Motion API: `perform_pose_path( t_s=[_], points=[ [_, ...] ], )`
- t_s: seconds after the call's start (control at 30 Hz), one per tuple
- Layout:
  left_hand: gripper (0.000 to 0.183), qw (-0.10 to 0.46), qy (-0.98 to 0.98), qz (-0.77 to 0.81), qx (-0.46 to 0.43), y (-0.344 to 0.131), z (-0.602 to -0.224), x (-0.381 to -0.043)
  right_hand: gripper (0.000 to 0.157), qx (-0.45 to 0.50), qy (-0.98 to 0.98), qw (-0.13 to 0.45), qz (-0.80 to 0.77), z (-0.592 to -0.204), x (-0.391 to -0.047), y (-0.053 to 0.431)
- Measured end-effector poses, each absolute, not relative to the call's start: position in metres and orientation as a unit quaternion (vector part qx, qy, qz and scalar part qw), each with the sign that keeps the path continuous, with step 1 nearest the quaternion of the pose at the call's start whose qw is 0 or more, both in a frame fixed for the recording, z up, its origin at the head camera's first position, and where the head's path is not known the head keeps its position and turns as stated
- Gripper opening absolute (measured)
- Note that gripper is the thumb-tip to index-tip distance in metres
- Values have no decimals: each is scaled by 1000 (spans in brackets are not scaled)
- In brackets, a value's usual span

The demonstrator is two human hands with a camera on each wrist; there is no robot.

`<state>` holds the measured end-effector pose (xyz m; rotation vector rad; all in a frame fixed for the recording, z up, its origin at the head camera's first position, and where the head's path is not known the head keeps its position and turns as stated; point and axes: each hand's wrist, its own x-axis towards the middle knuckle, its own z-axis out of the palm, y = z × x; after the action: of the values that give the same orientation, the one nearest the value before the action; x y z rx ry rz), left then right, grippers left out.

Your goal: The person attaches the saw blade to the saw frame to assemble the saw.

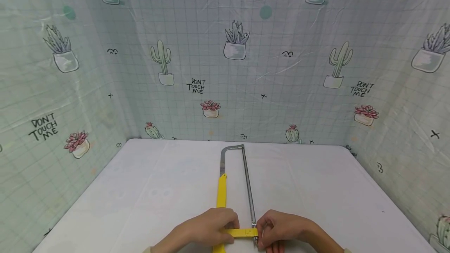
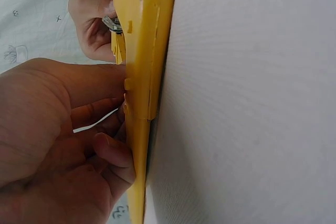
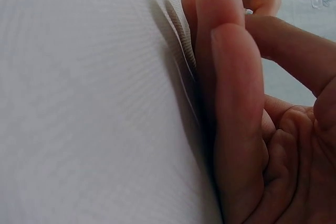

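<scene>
A hacksaw with a yellow handle (image 1: 221,190) lies on the table, its grey metal bow (image 1: 223,159) pointing away from me. Along its right side runs the long blade (image 1: 248,184). My left hand (image 1: 212,226) grips the yellow frame where the crosspiece (image 1: 242,233) meets the handle. In the left wrist view the yellow handle (image 2: 142,51) stands close against the table surface. At the crosspiece's right end, my right hand (image 1: 281,227) pinches the small metal wing nut (image 2: 111,23) by the blade's near end. The right wrist view shows mostly fingers (image 3: 239,103), which hide the nut.
The white table (image 1: 316,182) stretches out around the saw on both sides. Behind it and at the sides hangs a pale grid-patterned cloth (image 1: 246,81) printed with cacti and lettering.
</scene>
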<state>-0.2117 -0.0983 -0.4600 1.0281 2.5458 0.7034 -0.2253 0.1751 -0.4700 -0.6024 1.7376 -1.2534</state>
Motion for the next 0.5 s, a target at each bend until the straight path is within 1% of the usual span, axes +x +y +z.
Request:
perform_pose_path(
  t_s=[0.23, 0.5],
  points=[
    [16, 149, 888, 242, 362, -99, -459, -211, 5, -235, 708, 440, -501, -470, -225, 174],
    [16, 155, 889, 246, 354, -99, -457, -210, 19, -218, 737, 415, -486, -469, -221, 172]
  ],
)
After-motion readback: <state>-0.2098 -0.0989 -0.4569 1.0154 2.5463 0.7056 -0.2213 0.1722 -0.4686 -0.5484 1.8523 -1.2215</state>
